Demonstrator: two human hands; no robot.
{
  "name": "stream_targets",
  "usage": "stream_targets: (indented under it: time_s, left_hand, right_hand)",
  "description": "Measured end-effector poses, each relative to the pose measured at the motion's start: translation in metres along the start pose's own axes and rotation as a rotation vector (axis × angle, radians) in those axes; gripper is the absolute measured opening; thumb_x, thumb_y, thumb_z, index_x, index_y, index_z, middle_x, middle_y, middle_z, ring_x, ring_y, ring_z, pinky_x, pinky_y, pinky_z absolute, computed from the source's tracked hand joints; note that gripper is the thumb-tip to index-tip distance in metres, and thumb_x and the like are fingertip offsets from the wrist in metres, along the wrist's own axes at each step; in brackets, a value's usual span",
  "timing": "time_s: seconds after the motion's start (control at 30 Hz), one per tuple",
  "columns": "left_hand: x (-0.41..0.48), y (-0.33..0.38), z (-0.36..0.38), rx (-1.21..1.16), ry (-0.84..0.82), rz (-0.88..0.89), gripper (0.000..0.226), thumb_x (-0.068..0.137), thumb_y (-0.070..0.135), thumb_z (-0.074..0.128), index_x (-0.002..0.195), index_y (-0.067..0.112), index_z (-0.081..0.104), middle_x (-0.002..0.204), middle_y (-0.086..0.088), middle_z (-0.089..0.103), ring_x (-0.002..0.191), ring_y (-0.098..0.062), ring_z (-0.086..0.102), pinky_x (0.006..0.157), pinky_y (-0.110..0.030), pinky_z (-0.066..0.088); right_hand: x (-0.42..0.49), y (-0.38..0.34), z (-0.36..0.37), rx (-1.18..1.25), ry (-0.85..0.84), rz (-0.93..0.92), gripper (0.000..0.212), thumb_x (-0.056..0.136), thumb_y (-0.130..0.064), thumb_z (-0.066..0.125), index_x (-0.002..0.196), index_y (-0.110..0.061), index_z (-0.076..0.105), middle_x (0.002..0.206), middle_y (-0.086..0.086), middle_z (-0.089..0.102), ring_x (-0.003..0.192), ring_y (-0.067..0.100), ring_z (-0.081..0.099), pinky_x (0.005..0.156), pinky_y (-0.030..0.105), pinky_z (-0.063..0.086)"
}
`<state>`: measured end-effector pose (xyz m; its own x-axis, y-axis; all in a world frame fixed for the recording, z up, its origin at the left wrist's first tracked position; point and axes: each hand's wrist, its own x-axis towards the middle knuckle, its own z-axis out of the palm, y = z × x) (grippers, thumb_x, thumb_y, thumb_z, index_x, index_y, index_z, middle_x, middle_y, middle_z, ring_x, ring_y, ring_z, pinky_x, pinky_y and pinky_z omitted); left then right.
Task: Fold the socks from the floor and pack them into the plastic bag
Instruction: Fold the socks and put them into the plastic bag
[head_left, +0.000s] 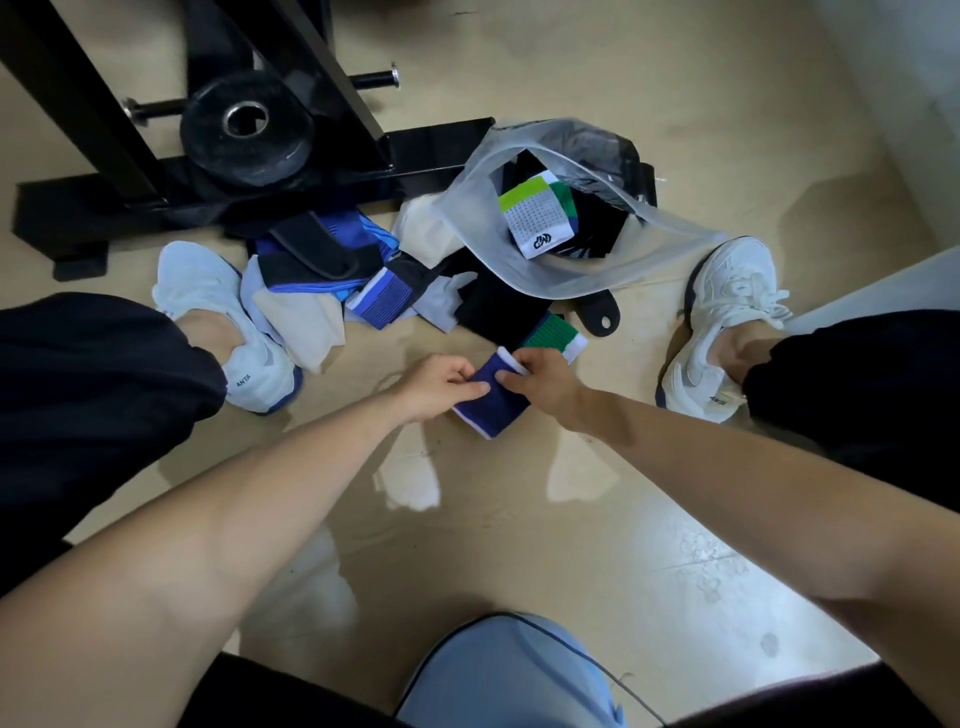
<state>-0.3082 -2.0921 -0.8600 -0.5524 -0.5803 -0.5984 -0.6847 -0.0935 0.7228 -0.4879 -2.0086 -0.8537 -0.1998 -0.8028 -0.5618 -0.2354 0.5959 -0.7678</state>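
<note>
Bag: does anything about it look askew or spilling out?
The bag lies slumped, mouth gaping, its lower edge over loose black socks. A white-green sock sits just inside the mouth, not spilled. The left hand and right hand grip a blue sock.

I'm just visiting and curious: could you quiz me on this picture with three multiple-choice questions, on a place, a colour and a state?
1. Where does the plastic bag lie?
A) on the floor by the right shoe
B) on the person's lap
C) on a shelf

2. What colour is the sock being held?
A) red
B) navy with a white edge
C) yellow

3. How is the bag?
A) tied shut
B) open and empty
C) open, with folded socks inside

Answers: 1 A, it rests on the floor beside that shoe. 2 B, the left hand and right hand pinch navy fabric with white trim. 3 C, its mouth gapes over a white-and-green pair.
</note>
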Motion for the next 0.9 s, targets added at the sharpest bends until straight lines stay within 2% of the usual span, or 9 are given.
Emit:
stream_targets:
  time_s: [0.13, 0.23, 0.3, 0.37, 0.53, 0.67, 0.77, 0.83, 0.9]
  left_hand:
    - [-0.003, -0.005, -0.013, -0.048, -0.002, -0.046, 0.017, 0.090, 0.021, 0.075, 0.088, 0.005, 0.069, 0.074, 0.003, 0.073, 0.059, 0.001, 0.060, 0.063, -0.014, 0.043]
    - [-0.002, -0.003, -0.016, -0.186, 0.108, -0.068, 0.016, 0.090, 0.020, 0.076, 0.087, 0.005, 0.069, 0.077, -0.003, 0.072, 0.067, -0.006, 0.064, 0.070, -0.020, 0.050]
    - [0.000, 0.000, -0.017, -0.254, 0.168, -0.107, 0.019, 0.090, 0.025, 0.076, 0.086, 0.008, 0.069, 0.083, -0.006, 0.069, 0.075, -0.012, 0.063, 0.074, -0.026, 0.055]
    - [0.001, 0.005, -0.016, -0.339, 0.216, -0.155, 0.026, 0.090, 0.028, 0.076, 0.093, 0.004, 0.068, 0.092, -0.011, 0.070, 0.078, -0.014, 0.064, 0.070, -0.023, 0.059]
    - [0.004, 0.019, -0.008, -0.375, 0.362, -0.169, 0.021, 0.087, 0.025, 0.078, 0.086, 0.010, 0.063, 0.083, -0.006, 0.066, 0.069, -0.013, 0.064, 0.051, -0.019, 0.052]
    - [0.001, 0.025, -0.003, -0.325, 0.335, -0.144, 0.018, 0.088, 0.021, 0.077, 0.091, 0.008, 0.065, 0.088, -0.011, 0.070, 0.076, -0.016, 0.069, 0.056, -0.023, 0.057]
    - [-0.003, 0.031, 0.001, -0.307, 0.317, -0.131, 0.023, 0.089, 0.017, 0.075, 0.103, 0.001, 0.066, 0.091, -0.012, 0.070, 0.074, -0.014, 0.068, 0.055, -0.023, 0.058]
    - [-0.001, 0.031, 0.004, -0.246, 0.355, -0.104, 0.023, 0.086, 0.018, 0.079, 0.096, 0.002, 0.066, 0.085, -0.012, 0.069, 0.073, -0.018, 0.065, 0.062, -0.030, 0.058]
    - [-0.001, 0.031, 0.005, -0.165, 0.423, -0.104, 0.023, 0.081, 0.023, 0.082, 0.087, 0.007, 0.066, 0.077, -0.006, 0.066, 0.070, -0.017, 0.059, 0.062, -0.027, 0.049]
  right_hand:
    - [0.005, -0.001, -0.018, 0.124, 0.126, 0.036, 0.027, 0.090, -0.009, 0.070, 0.068, -0.014, 0.054, 0.058, -0.004, 0.048, 0.043, -0.001, 0.044, 0.047, 0.014, 0.038]
    - [0.009, 0.001, -0.023, 0.139, 0.186, 0.065, 0.015, 0.087, -0.009, 0.074, 0.078, -0.011, 0.061, 0.062, 0.000, 0.053, 0.050, 0.010, 0.047, 0.052, 0.022, 0.043]
    - [0.011, 0.003, -0.023, 0.139, 0.193, 0.081, 0.018, 0.084, -0.008, 0.076, 0.077, -0.011, 0.060, 0.062, 0.002, 0.055, 0.054, 0.016, 0.049, 0.056, 0.028, 0.046]
    - [0.012, 0.002, -0.020, 0.136, 0.200, 0.090, 0.023, 0.082, -0.006, 0.078, 0.076, -0.013, 0.057, 0.064, 0.002, 0.058, 0.059, 0.018, 0.054, 0.059, 0.031, 0.050]
    - [0.009, -0.003, -0.007, 0.149, 0.179, 0.067, 0.020, 0.081, -0.005, 0.079, 0.082, -0.009, 0.059, 0.066, 0.003, 0.061, 0.061, 0.020, 0.059, 0.066, 0.038, 0.059]
    - [0.005, -0.007, -0.003, 0.205, 0.136, 0.033, 0.015, 0.085, -0.005, 0.076, 0.089, -0.005, 0.062, 0.071, 0.006, 0.061, 0.059, 0.013, 0.060, 0.059, 0.024, 0.058]
    - [0.003, -0.009, 0.000, 0.247, 0.083, 0.003, 0.013, 0.086, -0.002, 0.073, 0.092, 0.000, 0.062, 0.074, 0.013, 0.063, 0.058, 0.015, 0.063, 0.062, 0.028, 0.060]
    - [0.001, -0.012, 0.003, 0.244, 0.047, -0.013, 0.010, 0.086, -0.001, 0.072, 0.089, -0.001, 0.062, 0.074, 0.014, 0.063, 0.057, 0.016, 0.063, 0.063, 0.030, 0.060]
    - [0.000, -0.016, 0.005, 0.245, 0.029, -0.017, 0.012, 0.087, 0.000, 0.070, 0.082, -0.005, 0.060, 0.071, 0.013, 0.061, 0.055, 0.016, 0.061, 0.058, 0.027, 0.057]
